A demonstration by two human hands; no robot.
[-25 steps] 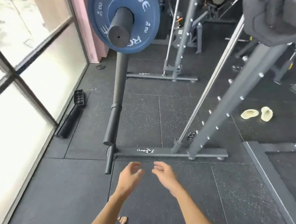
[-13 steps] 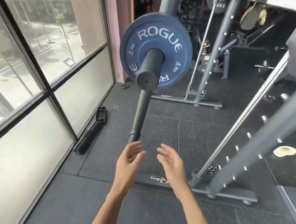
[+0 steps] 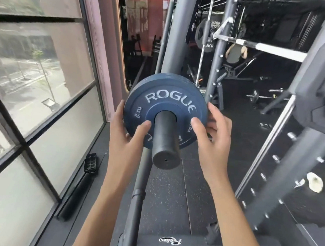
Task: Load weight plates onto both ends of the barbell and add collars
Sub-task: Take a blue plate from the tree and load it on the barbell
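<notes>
Big window (image 3: 31,90) fills the left side, and grey rack uprights (image 3: 178,35) rise far and right over the black rubber floor (image 3: 170,193). Dead centre, the blue Rogue 2 kg plate (image 3: 167,87) sits on the barbell sleeve (image 3: 166,139), whose end pokes out near through the plate's hole. Both hands are on the plate. The left hand (image 3: 125,139) grasps its left rim, thumb laid on the face. The right hand (image 3: 214,147) grasps the right rim, thumb on the face too. Below, a dark bar (image 3: 140,180) lies along the floor, and a small black plastic piece (image 3: 90,163) rests near the window.
</notes>
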